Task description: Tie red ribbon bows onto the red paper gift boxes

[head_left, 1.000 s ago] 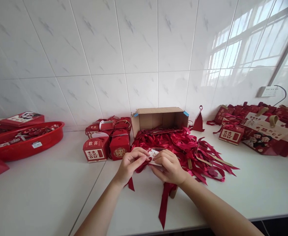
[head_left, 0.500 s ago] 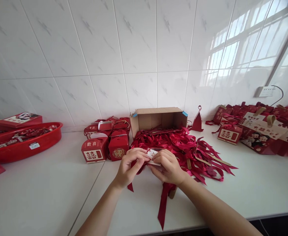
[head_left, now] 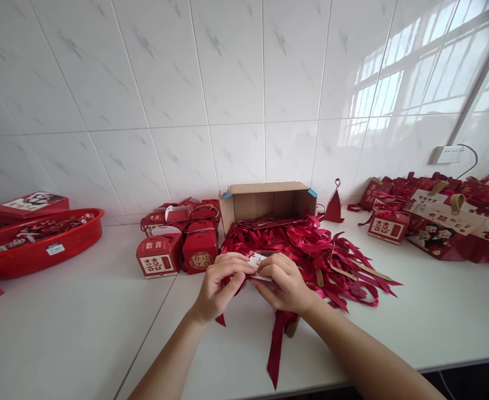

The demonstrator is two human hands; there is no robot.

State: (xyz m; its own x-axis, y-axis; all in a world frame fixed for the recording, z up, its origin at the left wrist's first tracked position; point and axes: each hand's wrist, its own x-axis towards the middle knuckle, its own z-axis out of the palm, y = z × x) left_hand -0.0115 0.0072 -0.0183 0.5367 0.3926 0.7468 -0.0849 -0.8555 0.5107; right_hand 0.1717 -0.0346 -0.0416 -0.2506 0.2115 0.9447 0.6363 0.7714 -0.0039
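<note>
Between my two hands is a small red-and-white printed paper piece, mostly covered by fingers. My left hand grips its left side, fingers curled and thumb bent inward. On the other side, my right hand pinches it with bent fingers. A dark red ribbon hangs down below my right hand onto the table, with a tan strip beside it. Just behind the hands, a heap of red ribbons spills out of an open cardboard box lying on its side.
Several red gift boxes stand left of the ribbons. Further left is a red plastic basin of printed pieces. A red cone-shaped box stands by the tiled wall. Several red gift bags crowd the right side of the white table.
The view has shifted very slightly. Both hands keep their grip on the paper piece, with hardly any finger movement.
</note>
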